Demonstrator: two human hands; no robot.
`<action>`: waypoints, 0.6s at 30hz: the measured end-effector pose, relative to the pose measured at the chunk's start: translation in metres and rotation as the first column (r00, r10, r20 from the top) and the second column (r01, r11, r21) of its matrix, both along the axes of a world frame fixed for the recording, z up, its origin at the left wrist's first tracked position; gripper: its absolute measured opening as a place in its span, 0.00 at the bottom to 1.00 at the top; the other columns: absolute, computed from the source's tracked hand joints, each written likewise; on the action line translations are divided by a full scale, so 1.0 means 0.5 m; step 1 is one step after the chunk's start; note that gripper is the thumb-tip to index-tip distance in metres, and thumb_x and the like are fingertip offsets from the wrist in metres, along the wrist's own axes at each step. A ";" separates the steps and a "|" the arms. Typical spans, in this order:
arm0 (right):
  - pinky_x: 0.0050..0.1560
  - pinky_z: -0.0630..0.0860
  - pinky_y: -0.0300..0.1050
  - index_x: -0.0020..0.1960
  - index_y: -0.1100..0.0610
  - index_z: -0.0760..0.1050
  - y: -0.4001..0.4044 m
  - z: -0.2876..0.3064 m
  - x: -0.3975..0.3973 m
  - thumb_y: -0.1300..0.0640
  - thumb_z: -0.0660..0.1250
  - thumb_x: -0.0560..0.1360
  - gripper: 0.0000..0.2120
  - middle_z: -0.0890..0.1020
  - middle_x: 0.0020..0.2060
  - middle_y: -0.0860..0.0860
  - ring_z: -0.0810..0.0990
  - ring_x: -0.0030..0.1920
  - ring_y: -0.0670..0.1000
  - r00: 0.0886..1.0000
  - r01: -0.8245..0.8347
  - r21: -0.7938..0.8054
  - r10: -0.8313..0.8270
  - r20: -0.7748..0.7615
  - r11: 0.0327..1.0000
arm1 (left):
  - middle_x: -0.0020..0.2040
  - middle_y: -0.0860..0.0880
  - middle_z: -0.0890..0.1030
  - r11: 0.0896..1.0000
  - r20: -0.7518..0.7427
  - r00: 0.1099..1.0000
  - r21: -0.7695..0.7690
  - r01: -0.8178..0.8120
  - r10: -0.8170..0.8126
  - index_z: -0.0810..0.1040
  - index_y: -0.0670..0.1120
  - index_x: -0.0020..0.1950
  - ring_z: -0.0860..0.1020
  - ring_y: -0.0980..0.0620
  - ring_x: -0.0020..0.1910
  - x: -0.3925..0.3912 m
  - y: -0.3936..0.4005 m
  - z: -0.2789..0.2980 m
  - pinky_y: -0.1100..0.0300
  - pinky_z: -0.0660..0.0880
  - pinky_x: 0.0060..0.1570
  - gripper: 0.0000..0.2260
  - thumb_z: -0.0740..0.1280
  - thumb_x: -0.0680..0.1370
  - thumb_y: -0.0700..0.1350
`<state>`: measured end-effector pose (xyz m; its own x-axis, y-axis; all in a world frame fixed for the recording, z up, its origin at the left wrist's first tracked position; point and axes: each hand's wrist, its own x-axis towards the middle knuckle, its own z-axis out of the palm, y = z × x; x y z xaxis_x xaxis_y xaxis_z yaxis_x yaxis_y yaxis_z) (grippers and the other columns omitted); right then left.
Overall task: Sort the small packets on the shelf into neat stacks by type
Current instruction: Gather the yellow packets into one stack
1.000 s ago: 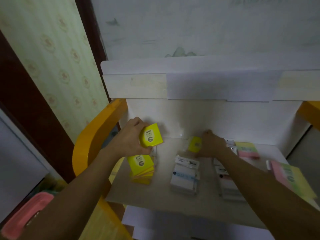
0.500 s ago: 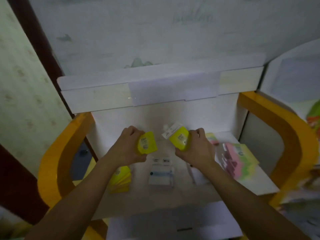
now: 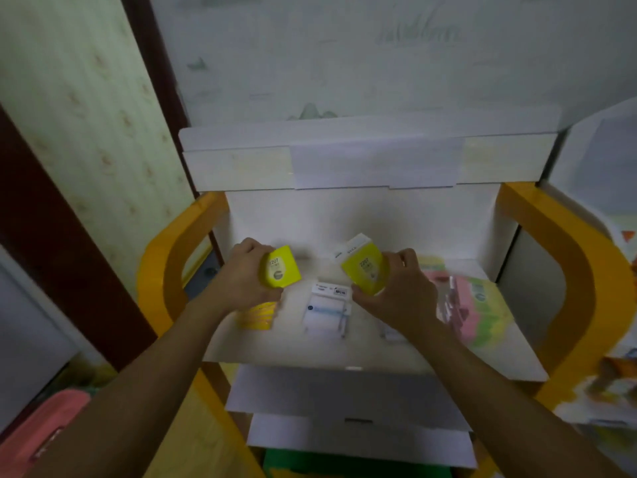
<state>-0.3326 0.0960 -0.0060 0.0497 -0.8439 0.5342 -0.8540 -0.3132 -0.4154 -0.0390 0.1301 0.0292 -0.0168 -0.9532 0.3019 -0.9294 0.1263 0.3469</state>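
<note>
1. Head view: two yellow packets are held up above the white shelf (image 3: 310,353), one in each hand, well apart from each other.
2. The left hand (image 3: 241,277) is curled round the left yellow packet (image 3: 281,267); the packet is gripped between thumb and fingers, printed face turned to the camera, tilted a little.
3. The right hand (image 3: 396,291) is clenched on the right yellow packet (image 3: 363,267), which is tilted, its white top strip pointing up and left of the fingertips.
4. Just below the left fingers, a yellow stack (image 3: 258,317) is seen lying on the shelf, partly hidden by the hand.
5. Between the two hands, lower down, a white stack (image 3: 325,312) with a blue band is laid flat.
6. Right of the right hand's fingers, pink and green packets (image 3: 472,305) are piled loosely; they are blurred.
7. The shelf is framed by an orange rail (image 3: 165,270) on both sides.
</note>
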 end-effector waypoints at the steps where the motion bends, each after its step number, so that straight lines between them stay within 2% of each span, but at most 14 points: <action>1: 0.36 0.75 0.46 0.54 0.52 0.75 0.005 -0.001 0.008 0.33 0.70 0.57 0.32 0.72 0.49 0.48 0.81 0.41 0.55 1.000 -0.004 -0.010 0.004 0.008 1.000 | 0.57 0.48 0.71 0.999 0.015 0.999 0.031 -0.036 0.035 0.73 0.47 0.66 0.72 0.49 0.56 0.015 0.002 0.013 0.57 0.71 0.57 0.38 0.76 0.57 0.56; 4: 0.36 0.77 0.46 0.53 0.52 0.74 0.017 0.000 0.035 0.32 0.70 0.57 0.32 0.72 0.49 0.48 0.80 0.40 0.55 1.000 -0.013 -0.014 0.014 0.027 1.000 | 0.61 0.45 0.72 0.978 0.148 0.980 0.140 -0.157 0.136 0.71 0.45 0.68 0.72 0.45 0.61 0.058 -0.006 0.053 0.57 0.70 0.56 0.40 0.79 0.59 0.55; 8: 0.38 0.80 0.50 0.53 0.53 0.74 0.029 -0.002 0.070 0.31 0.68 0.57 0.34 0.72 0.49 0.48 0.80 0.41 0.55 0.999 -0.027 0.009 0.026 0.026 1.000 | 0.63 0.44 0.72 0.939 0.291 0.950 0.278 -0.201 0.117 0.71 0.44 0.69 0.73 0.43 0.61 0.085 -0.021 0.055 0.53 0.72 0.59 0.38 0.79 0.64 0.56; 13: 0.38 0.76 0.47 0.55 0.53 0.74 0.054 -0.020 0.091 0.32 0.70 0.58 0.34 0.73 0.53 0.50 0.81 0.44 0.56 0.999 -0.035 0.012 0.035 0.031 0.999 | 0.60 0.43 0.73 0.880 0.378 0.925 0.432 -0.198 0.022 0.74 0.43 0.64 0.74 0.44 0.57 0.100 -0.037 0.011 0.53 0.73 0.57 0.34 0.75 0.67 0.63; 16: 0.41 0.76 0.48 0.58 0.54 0.74 0.056 -0.023 0.079 0.31 0.71 0.60 0.35 0.73 0.57 0.51 0.81 0.47 0.56 0.999 -0.027 0.057 0.028 -0.018 0.998 | 0.58 0.41 0.74 0.863 0.389 0.921 0.461 -0.205 0.011 0.76 0.41 0.59 0.74 0.43 0.54 0.105 -0.040 -0.015 0.53 0.74 0.53 0.31 0.75 0.68 0.63; 18: 0.42 0.77 0.49 0.59 0.53 0.73 0.059 -0.024 0.073 0.30 0.69 0.60 0.37 0.73 0.58 0.51 0.81 0.49 0.56 0.999 -0.005 0.075 0.009 -0.048 0.997 | 0.58 0.41 0.72 0.870 0.376 0.926 0.453 -0.192 0.008 0.75 0.41 0.61 0.73 0.43 0.54 0.110 -0.041 -0.027 0.53 0.73 0.54 0.32 0.74 0.69 0.63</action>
